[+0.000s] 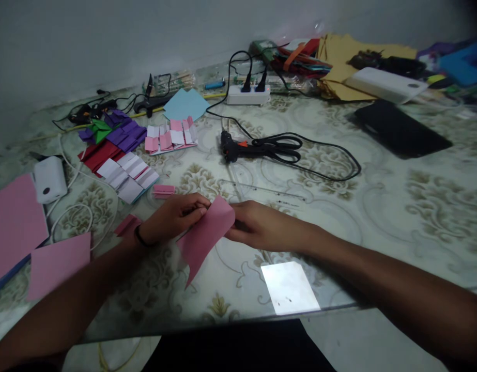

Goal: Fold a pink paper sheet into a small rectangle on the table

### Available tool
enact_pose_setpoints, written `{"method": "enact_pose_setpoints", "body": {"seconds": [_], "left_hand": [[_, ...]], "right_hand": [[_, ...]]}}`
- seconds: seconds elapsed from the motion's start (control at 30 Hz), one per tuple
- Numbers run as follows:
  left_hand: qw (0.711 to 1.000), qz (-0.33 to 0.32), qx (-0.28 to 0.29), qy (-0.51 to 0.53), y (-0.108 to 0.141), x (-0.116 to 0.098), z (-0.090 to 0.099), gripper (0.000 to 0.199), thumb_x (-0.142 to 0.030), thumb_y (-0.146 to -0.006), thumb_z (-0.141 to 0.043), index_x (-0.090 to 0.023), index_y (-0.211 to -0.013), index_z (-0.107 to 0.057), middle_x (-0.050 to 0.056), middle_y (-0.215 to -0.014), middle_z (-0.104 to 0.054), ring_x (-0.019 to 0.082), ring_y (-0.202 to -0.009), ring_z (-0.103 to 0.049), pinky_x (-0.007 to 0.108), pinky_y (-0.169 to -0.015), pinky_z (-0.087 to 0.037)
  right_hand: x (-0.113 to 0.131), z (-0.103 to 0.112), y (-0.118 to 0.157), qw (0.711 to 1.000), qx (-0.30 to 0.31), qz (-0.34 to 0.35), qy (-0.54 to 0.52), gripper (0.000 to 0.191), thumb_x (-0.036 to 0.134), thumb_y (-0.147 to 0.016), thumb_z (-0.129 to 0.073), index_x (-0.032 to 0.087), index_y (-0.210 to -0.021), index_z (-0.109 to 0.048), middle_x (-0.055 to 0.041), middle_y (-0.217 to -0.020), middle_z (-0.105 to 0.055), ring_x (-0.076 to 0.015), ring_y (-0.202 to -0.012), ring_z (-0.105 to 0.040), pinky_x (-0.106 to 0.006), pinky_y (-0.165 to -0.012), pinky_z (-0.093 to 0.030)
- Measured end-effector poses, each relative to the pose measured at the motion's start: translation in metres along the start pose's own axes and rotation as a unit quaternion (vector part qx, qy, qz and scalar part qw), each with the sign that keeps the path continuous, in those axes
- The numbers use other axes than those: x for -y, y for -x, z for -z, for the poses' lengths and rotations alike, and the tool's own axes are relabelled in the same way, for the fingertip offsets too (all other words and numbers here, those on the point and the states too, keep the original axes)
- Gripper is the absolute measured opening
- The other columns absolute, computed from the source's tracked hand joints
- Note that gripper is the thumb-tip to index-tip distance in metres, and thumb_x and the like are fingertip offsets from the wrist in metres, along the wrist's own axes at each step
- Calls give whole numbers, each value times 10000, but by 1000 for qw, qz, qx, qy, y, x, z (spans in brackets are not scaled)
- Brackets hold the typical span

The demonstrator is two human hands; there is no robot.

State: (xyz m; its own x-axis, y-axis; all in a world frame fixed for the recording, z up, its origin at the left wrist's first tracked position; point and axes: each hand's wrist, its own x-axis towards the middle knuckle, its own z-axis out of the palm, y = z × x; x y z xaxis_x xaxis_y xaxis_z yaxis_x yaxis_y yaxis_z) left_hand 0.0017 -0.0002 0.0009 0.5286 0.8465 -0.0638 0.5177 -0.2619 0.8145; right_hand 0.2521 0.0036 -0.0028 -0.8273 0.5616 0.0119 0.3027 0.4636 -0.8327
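Observation:
A sheet of pink paper (pixel 208 233) is held up over the middle of the table, curved and tilted, its lower corner hanging free. My left hand (pixel 183 214) grips its left edge with thumb and fingers closed. On the other side, my right hand (pixel 257 223) pinches the upper right edge; its fingertips are partly hidden behind the sheet. Just beyond my left hand lies a small folded pink paper piece (pixel 164 191). A second folded pink piece (pixel 128 226) rests beside my left wrist. Behind my right hand is a clear ruler (pixel 263 190).
Folded white paper pieces (pixel 128 175) and purple ones (pixel 126 133) lie at the back left. A black glue gun (pixel 232 148) and scissors (pixel 285 147) lie beyond the hands, near a power strip (pixel 248 95). Pink sheets (pixel 15 222) and a white charger (pixel 50 179) sit left.

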Motion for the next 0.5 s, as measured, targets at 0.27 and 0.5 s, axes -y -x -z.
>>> {"method": "enact_pose_setpoints", "body": {"seconds": [0.27,0.5], "left_hand": [[1000,2,0,-7,1,0,0,203,-282,-972,-557,-176,-1044,-714,14,-919,-735,147,-785,-644,248,-697,-490],[1000,-3,5,-5,1,0,0,213,-278,-979,-552,-163,-1050,-716,19,-927,-734,144,-790,-646,247,-706,-486]], "right_hand": [[0,0,0,1000,4,3,2,419,528,-1046,-542,148,-910,-651,-26,-809,-631,-118,-667,-510,-260,-672,-407],[0,0,1,1000,0,6,3,401,512,-1049,-546,150,-910,-649,-18,-787,-625,-118,-658,-507,-256,-669,-401]]}}
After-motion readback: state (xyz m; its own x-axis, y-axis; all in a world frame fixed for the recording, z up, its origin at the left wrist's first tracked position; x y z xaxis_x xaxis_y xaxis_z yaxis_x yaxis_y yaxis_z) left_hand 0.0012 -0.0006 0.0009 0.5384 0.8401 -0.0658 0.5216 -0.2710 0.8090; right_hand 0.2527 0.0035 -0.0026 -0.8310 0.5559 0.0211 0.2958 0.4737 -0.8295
